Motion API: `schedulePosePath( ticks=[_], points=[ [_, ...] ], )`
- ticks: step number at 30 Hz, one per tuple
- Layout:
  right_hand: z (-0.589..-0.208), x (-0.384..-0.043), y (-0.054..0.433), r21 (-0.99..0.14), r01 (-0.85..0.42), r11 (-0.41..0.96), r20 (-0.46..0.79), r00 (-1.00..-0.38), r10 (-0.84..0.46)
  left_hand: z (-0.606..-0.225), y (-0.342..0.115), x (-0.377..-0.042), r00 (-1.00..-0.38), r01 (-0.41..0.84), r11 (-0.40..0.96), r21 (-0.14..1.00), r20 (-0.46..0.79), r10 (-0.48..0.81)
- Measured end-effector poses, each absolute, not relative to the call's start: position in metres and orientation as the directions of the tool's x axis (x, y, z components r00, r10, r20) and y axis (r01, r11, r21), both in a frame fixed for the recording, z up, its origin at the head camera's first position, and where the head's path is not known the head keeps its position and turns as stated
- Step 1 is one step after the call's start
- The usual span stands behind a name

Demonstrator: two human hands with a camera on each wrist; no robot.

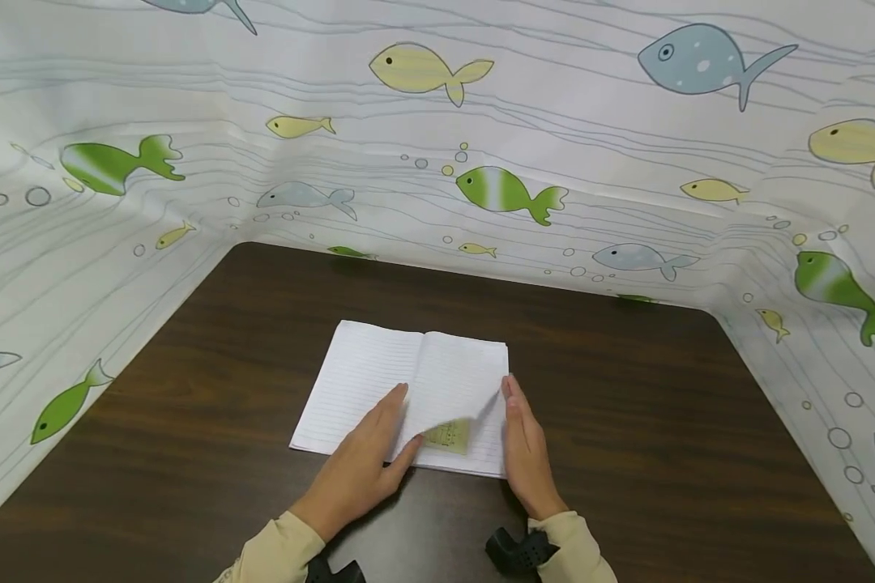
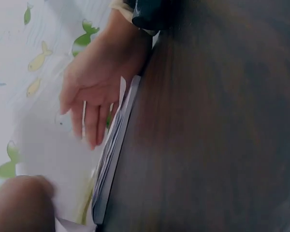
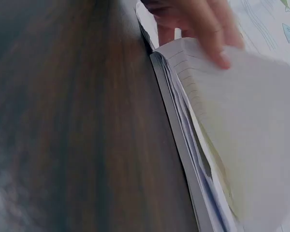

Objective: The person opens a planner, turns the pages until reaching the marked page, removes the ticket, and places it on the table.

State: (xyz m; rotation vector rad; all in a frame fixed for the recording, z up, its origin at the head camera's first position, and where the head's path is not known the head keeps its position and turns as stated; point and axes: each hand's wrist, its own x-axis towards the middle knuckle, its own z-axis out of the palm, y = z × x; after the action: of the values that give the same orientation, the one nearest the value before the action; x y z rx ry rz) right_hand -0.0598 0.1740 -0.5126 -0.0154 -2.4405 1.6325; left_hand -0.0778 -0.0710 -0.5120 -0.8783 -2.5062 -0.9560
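Observation:
An open lined notebook (image 1: pixel 364 364) lies on the dark wooden table. One right-side page (image 1: pixel 459 376) has its lower corner raised, and a yellow-green slip of paper (image 1: pixel 450 437) with printed marks shows beneath it. My left hand (image 1: pixel 364 461) rests on the lower part near the fold, fingers extended, thumb at the page's bottom edge. Beside the notebook's right edge, my right hand (image 1: pixel 528 453) stands on its side with straight fingers, fingertips right at the raised page. The left wrist view shows that right palm (image 2: pixel 104 82) facing the stacked page edges, holding nothing.
Brown wood table (image 1: pixel 663 421) surrounds the notebook. A white fish-print sheet (image 1: pixel 591 146) rises behind the table and along both sides. Black bands (image 1: pixel 521 551) sit on both wrists, below light sleeves (image 1: pixel 572 546).

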Motion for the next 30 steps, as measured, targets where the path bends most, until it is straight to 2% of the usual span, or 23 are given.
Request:
schedulePosePath(
  ticks=[2,4,7,10,13,15,17,19,21,30],
  points=[
    [-0.513,-0.06,0.174,-0.925,-0.079,0.372,0.149,-0.975,0.163,-0.511,-0.069,-0.078,-0.771,0.625,0.596,0.504,0.519,0.369],
    [-0.513,-0.06,0.174,-0.918,-0.057,0.392,0.134,-0.976,0.172,-0.51,-0.069,-0.079,-0.756,0.62,0.61,0.493,0.583,0.298],
    [-0.512,-0.06,0.173,-0.895,-0.045,0.445,0.132,-0.977,0.166,-0.508,-0.071,-0.084,-0.687,0.634,0.642,0.431,0.695,0.213],
    [-0.512,-0.06,0.172,-0.884,-0.038,0.465,0.135,-0.975,0.177,-0.506,-0.073,-0.087,-0.623,0.674,0.653,0.346,0.741,0.251],
    [-0.512,-0.06,0.171,-0.872,-0.028,0.488,0.138,-0.972,0.191,-0.507,-0.073,-0.084,-0.609,0.742,0.609,0.28,0.662,0.438],
    [-0.512,-0.06,0.17,-0.865,-0.02,0.501,0.136,-0.971,0.196,-0.51,-0.073,-0.079,-0.624,0.766,0.577,0.283,0.544,0.561],
    [-0.512,-0.06,0.17,-0.86,-0.018,0.511,0.14,-0.969,0.201,-0.512,-0.072,-0.075,-0.648,0.759,0.582,0.294,0.429,0.629],
    [-0.512,-0.061,0.17,-0.861,-0.016,0.509,0.143,-0.967,0.212,-0.514,-0.071,-0.072,-0.671,0.741,0.601,0.299,0.36,0.648],
    [-0.511,-0.061,0.17,-0.861,-0.008,0.509,0.138,-0.966,0.218,-0.515,-0.071,-0.073,-0.685,0.729,0.607,0.318,0.343,0.643],
    [-0.512,-0.063,0.171,-0.839,-0.054,0.542,0.197,-0.957,0.211,-0.514,-0.068,-0.071,-0.659,0.748,0.564,0.349,0.289,0.694]
  ],
)
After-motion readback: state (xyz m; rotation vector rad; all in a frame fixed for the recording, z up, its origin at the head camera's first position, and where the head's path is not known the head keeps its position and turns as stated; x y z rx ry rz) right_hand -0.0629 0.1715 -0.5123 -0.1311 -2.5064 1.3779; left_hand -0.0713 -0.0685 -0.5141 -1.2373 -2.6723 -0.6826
